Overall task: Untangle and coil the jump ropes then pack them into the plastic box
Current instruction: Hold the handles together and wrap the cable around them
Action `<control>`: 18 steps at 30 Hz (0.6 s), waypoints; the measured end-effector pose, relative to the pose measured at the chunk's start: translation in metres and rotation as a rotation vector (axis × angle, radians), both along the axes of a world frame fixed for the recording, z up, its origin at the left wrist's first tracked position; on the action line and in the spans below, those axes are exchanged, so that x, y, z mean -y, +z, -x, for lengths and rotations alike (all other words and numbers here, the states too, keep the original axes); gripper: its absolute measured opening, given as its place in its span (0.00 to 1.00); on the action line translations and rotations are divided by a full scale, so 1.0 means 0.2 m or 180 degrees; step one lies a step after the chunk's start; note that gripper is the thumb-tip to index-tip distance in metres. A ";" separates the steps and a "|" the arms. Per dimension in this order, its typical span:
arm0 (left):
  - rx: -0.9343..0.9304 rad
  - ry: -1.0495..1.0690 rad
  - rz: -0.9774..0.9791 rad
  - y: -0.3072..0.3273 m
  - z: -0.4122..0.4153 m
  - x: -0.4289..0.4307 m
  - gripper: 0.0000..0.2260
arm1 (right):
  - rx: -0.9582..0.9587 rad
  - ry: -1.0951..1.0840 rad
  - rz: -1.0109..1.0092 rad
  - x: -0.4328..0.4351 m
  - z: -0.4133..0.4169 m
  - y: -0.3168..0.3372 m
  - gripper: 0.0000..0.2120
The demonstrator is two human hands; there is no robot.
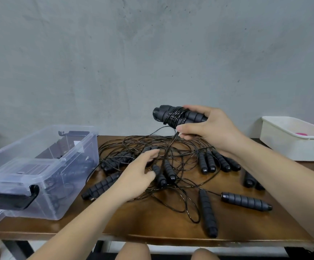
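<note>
My right hand (207, 128) holds a pair of black foam handles (171, 114) up above the table, with thin black cord wound around them. The loose end of that cord (171, 145) drops from my fingers into the tangle. A heap of black jump ropes (171, 166) with ribbed handles lies spread on the brown table (152, 218). My left hand (139, 175) rests low on the heap, fingers apart, touching cords without gripping any. The clear plastic box (45, 171) stands at the left, lid off, with dark coiled ropes inside.
A white plastic tub (293, 139) stands at the back right, with something pink beside it. Loose handles (246, 200) lie near the table's front right edge. A grey wall closes off the back. My knees show under the front edge.
</note>
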State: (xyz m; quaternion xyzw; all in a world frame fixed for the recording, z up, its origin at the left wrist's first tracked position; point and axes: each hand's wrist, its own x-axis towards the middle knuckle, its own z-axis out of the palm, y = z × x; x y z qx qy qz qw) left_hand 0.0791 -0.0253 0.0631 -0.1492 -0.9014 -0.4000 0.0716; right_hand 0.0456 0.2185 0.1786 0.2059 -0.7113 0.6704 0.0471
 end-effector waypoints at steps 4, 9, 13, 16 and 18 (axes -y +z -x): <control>0.0203 -0.0051 -0.0867 0.05 -0.04 -0.13 0.14 | -0.0103 0.0002 0.0050 0.03 -0.02 0.03 0.30; -0.0623 0.0343 -0.0022 0.03 -0.12 -0.15 0.07 | -0.0302 -0.0331 -0.0149 -0.04 0.02 0.06 0.34; -0.1240 0.0043 0.1129 0.14 -0.19 -0.11 0.10 | -0.0417 -0.0551 -0.0904 -0.08 0.08 -0.02 0.39; -0.1741 -0.0154 0.1276 0.31 -0.20 -0.06 0.11 | -0.0455 -0.0445 -0.1562 -0.09 0.09 -0.09 0.42; -0.1897 -0.0267 0.1109 0.43 -0.19 -0.03 0.11 | -0.0281 -0.0195 -0.1690 -0.07 0.09 -0.14 0.43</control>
